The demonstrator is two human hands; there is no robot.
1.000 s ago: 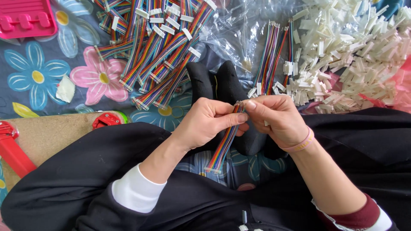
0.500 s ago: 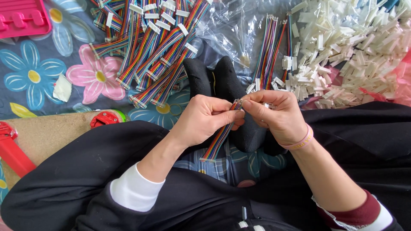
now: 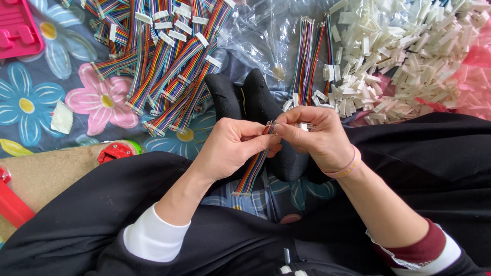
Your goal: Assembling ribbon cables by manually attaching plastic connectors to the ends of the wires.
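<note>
both hands (image 3: 276, 140) pinch ribbon cable (image 3: 251, 171) | connector pile (image 3: 404, 56) beyond

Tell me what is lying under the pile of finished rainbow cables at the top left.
The rainbow cables lie on a flower-printed cloth, and the right edge of the pile overlaps a clear plastic bag. What is directly under the middle of the pile is covered.

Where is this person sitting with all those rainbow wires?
Probably at home, doing piecework on the floor, not in a factory. The person sits on a flowered mat, with a heap of white plastic connectors and bundles of rainbow ribbon cables spread around.
</note>
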